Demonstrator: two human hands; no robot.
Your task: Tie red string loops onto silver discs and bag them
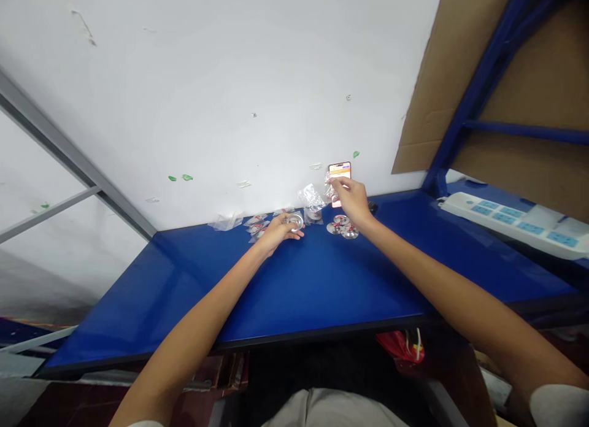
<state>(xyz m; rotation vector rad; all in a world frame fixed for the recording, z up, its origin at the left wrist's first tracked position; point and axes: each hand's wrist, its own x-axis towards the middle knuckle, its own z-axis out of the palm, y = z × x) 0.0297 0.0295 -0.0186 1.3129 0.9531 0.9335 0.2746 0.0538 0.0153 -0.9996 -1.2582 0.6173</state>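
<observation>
My left hand is closed around the edge of a round, shiny metal disc with a raised rim, held just above the blue table. In front of the lit phone, which leans upright against the wall, my right hand pinches a small crinkled plastic bag; its contents are too small to make out. Below that hand lie several silver discs with red marks or strings. Between the hands, a clear bag rests over another packed item.
More bagged discs and flat clear plastic lie along the wall at the left. A small black object sits behind my right wrist. To the right is a white power strip by a blue metal frame.
</observation>
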